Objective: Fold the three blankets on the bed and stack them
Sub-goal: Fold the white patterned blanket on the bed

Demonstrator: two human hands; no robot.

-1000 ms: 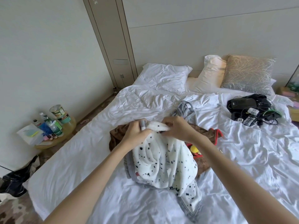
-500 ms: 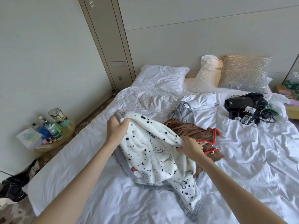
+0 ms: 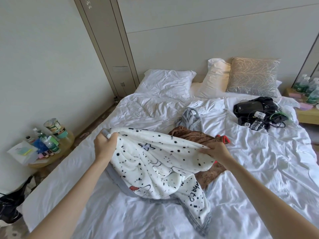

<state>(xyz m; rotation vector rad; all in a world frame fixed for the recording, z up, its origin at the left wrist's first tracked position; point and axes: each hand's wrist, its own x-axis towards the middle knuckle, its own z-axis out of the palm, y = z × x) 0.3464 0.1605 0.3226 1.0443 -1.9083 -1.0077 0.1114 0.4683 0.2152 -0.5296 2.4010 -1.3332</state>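
A white fleece blanket with black spots and grey trim (image 3: 155, 164) hangs between my hands above the white bed (image 3: 120, 213). My left hand (image 3: 105, 145) grips its corner at the left. My right hand (image 3: 217, 152) pinches its top edge further right. The blanket's lower part drapes crumpled on the sheet. Behind it lies a brown blanket with red trim (image 3: 195, 137), partly hidden. A crumpled grey blanket (image 3: 191, 118) lies just beyond the brown one.
A pile of black devices and cables (image 3: 259, 114) sits on the bed's right side. Three pillows (image 3: 215, 80) line the headboard. A round side table (image 3: 50, 145) with bottles stands on the left by the wall. A wooden nightstand (image 3: 307, 112) with bottles is at the far right.
My hands, close together a second ago, have moved apart along the spotted blanket's top edge, spreading it. The left hand went left, the right hand right and down.
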